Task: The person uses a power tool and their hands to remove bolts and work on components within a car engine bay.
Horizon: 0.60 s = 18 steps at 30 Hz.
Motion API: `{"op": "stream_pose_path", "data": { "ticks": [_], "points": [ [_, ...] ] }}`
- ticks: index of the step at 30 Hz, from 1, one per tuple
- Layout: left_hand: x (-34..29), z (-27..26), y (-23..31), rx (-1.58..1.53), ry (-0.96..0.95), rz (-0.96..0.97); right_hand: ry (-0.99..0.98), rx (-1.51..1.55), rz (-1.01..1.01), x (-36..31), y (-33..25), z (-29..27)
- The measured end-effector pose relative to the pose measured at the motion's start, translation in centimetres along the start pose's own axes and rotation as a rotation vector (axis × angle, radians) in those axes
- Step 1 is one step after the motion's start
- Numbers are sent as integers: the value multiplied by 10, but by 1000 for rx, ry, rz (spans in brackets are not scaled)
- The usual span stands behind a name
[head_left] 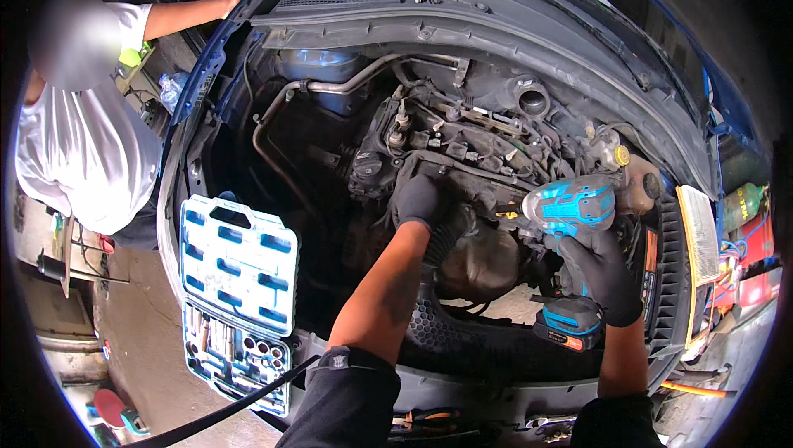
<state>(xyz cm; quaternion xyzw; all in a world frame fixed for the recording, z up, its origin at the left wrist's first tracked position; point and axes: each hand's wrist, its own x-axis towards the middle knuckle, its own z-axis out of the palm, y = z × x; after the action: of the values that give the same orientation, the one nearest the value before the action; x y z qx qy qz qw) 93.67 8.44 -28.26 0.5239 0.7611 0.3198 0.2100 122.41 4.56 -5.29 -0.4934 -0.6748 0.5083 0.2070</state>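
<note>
Closest in, right hand (605,270) in a black glove has its fingers clenched round the grip of a blue and black cordless impact driver (570,225), nose pointing left at the engine (462,151). Left hand (417,200), gloved too, rests on the engine top, fingers curled; can't tell if it's gripping anything. Open blue socket set case (238,299) sits on the left fender.

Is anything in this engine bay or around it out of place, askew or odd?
One thing stands out: the open socket set case rests on the car's front edge, beside the engine bay, tilted and seemingly overhanging the floor. Otherwise the left hand rests on the engine and the right hand grips a blue cordless impact driver.
</note>
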Motion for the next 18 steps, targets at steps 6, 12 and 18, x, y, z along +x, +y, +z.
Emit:
{"op": "stream_pose_path", "data": {
  "ticks": [6,12,18],
  "points": [
    [11,18,-29,35,-38,12,-2,-16,58,-15,-5,-2],
    [29,13,-31,-291,198,194,87,-28,-29,-32,10,-13],
    [10,-27,12,-320,96,99,185,-112,25,-56,3,-29]
  ]
}}
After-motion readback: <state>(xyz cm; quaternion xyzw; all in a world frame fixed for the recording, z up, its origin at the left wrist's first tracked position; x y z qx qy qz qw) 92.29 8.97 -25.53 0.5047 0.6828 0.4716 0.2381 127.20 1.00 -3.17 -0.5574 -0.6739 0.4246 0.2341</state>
